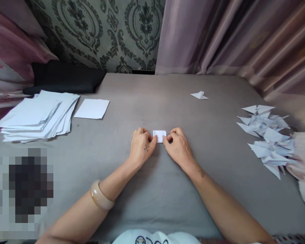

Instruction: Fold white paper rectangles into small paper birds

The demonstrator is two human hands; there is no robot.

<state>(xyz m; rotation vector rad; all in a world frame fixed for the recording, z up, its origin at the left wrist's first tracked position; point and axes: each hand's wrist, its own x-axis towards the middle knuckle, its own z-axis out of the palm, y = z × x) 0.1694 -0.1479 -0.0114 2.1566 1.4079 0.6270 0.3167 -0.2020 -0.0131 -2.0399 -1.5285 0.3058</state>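
Black item (66, 78) on grey table (152, 105), far left — patterned wall (112, 34) behind, mauve curtain (185, 34) at right.

Mauve curtains (188, 37) and wallpaper (113, 37) (ornately patterned) suggest a home.

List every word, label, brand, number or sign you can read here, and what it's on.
No text can be read.
Shirt: dark print, cut off by the picture's lower edge, unreadable.
Left hand and right hand: small dark marks, no legible letters.
Small paper: no legible text.
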